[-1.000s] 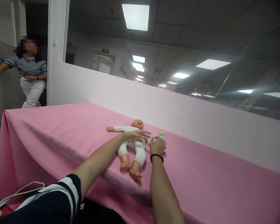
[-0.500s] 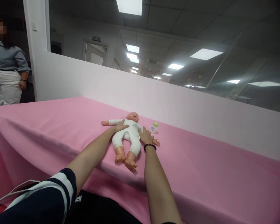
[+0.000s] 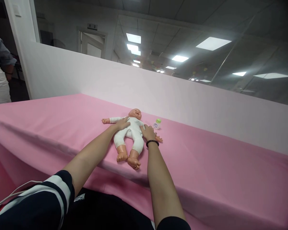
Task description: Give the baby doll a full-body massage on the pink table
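Note:
A baby doll (image 3: 134,127) in a white cloth suit lies on its back on a pink-covered table, feet toward me and arms spread out. My left hand (image 3: 122,124) lies along one side of its torso, with the thumb side over the belly. On the other side, my right hand (image 3: 148,132) is curled at the doll's waist and arm, partly covering that arm. Together they hold the torso from both sides. The fingertips underneath are hidden. Just beyond my right hand stands a small clear bottle (image 3: 156,125) with a green cap and a printed label.
The pink table cover (image 3: 201,166) hangs over the front edge. Behind the table runs a low white wall (image 3: 172,95) with dark glass above it. A person (image 3: 1,68) in a blue shirt and white trousers stands at the far left doorway.
My view has shifted slightly, and the person at the left shows less. Both hands keep their places on the doll. The doll's face shows a little more.

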Tool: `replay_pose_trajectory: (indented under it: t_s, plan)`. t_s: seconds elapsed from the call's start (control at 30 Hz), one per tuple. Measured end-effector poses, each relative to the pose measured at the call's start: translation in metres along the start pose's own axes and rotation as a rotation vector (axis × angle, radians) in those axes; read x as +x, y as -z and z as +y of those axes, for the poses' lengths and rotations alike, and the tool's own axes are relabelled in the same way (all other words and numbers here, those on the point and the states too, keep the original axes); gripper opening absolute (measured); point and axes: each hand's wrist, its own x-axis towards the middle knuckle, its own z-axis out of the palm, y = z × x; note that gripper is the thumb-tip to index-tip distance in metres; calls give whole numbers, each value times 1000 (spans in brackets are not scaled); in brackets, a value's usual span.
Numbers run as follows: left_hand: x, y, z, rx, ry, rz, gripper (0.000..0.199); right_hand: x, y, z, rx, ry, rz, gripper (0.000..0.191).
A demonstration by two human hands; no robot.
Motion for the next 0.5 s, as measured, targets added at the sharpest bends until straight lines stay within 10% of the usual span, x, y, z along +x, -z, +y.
replay_pose_trajectory:
  t_s: [0.2,0.33,0.5]
  plan:
    - [6,-1,-1,109,8,-72,57,-4,-1,-5,-47,7,14,54]
    - [-2,25,35,165,-11,-16,70,-2,-6,-3,-55,9,57,52]
    - [-94,88,121,-221,-691,53,97,1,-10,-2,-51,-8,68,52]
